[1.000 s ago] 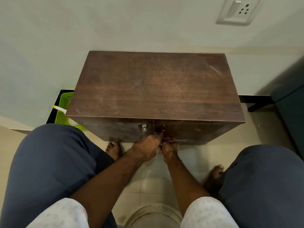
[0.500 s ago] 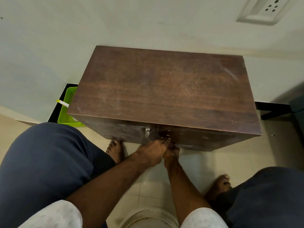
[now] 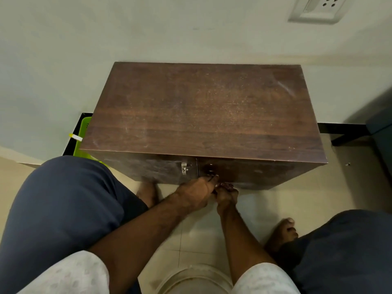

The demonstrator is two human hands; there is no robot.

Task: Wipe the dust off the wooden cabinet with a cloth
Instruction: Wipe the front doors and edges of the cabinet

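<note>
Between the knees (image 3: 63, 198), the left hand (image 3: 195, 194), fingers nearly straight, touches the cabinet (image 3: 201, 107) door. At its 3 o'clock the right hand (image 3: 227, 196) is curled, hold unclear. The dusty cabinet top runs toward 12 o'clock, to the wall (image 3: 148, 39).

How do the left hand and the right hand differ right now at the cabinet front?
The left hand shows its back, fingers stretched to the cabinet front just below the lock; the right hand sits lower with fingers curled. The left hand points diagonally rightward; the right hand points nearly straight ahead. Both meet low at the front, off the dusty top.
</note>
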